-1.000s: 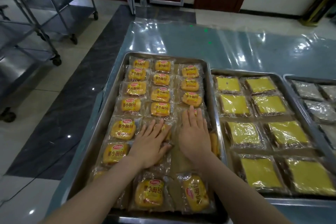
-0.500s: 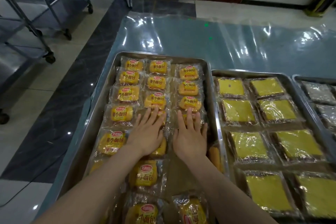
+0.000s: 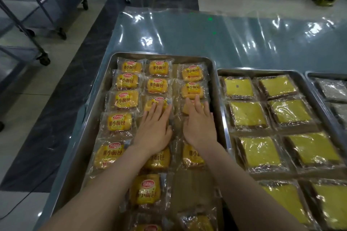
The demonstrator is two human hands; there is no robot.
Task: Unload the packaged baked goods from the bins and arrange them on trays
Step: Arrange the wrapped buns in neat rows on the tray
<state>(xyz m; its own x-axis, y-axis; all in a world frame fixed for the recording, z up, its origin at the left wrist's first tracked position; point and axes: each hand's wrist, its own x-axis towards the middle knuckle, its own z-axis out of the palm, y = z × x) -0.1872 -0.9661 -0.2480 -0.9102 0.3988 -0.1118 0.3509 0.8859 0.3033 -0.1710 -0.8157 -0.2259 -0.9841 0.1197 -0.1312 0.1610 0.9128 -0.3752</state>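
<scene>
The counter (image 3: 187,39), under clear film, lay bare beyond the trays' far rims. A steel tray (image 3: 95,110) sat close to the counter's left edge, its right rim just beside a second tray (image 3: 262,71) of yellow cake packets (image 3: 247,114). Small-bread packets (image 3: 124,99) filled the first tray in three columns, leaving a gap at the near right. Both hands lay flat with straight fingers. The left hand (image 3: 152,129) pressed the middle column and the right hand (image 3: 199,127) the right column.
</scene>
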